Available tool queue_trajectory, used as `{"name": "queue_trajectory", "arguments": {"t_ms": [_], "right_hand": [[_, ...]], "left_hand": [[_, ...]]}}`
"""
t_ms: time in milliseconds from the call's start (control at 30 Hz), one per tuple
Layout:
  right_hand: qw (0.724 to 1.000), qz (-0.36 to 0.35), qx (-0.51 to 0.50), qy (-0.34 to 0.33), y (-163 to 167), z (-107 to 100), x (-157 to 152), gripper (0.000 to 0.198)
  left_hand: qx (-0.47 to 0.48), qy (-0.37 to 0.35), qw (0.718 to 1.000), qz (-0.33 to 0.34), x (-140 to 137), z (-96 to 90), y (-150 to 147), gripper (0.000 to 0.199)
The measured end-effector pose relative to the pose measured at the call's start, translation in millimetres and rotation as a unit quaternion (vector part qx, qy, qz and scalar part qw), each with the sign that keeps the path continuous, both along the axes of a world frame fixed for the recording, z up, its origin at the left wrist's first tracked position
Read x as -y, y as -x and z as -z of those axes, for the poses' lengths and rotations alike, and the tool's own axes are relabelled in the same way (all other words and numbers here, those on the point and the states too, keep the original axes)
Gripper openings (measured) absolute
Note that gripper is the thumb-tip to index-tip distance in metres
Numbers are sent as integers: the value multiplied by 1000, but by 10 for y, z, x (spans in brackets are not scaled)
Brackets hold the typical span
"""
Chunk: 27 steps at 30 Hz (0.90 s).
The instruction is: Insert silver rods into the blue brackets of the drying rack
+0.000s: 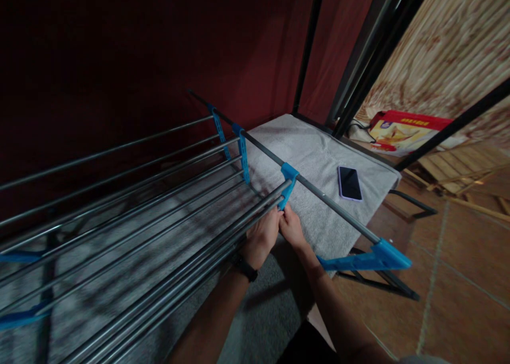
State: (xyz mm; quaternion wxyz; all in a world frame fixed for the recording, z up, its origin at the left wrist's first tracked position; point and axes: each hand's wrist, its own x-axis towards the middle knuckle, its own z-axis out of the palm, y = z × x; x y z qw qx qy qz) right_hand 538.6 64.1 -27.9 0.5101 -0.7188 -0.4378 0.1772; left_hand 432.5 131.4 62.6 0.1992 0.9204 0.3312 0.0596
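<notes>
A drying rack with grey metal rods stretches from the lower left to the middle. Along its right end runs a crossbar that carries blue plastic brackets. My left hand, with a dark band at the wrist, is closed below the rods at the lower end of the middle bracket. Pressed up beside it, my right hand closes on the same bracket end. The fingertips of both are partly hidden. Nearest the floor, another blue bracket angles off the crossbar's end.
Grey cloth covers the surface under the rack. A phone lies on it, right of the crossbar. Black metal bars rise behind. A red and yellow box and wooden slats rest on the tiled floor.
</notes>
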Motion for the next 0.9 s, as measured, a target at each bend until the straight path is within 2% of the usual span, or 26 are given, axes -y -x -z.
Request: {"name": "queue_trajectory", "arguments": {"t_ms": [133,400,900], "right_hand": [[1000,5,2,3,1,0,3,28],[1000,3,7,1,9,-6,-1,29],[1000,5,18,4,29,3,-16,24]], "left_hand": [[-20,-27,999,-6,10,-10,-18,39],[-29,4,1000,-6,4,-66,10,35],[15,-15,1000,4,16,55,59,36]]}}
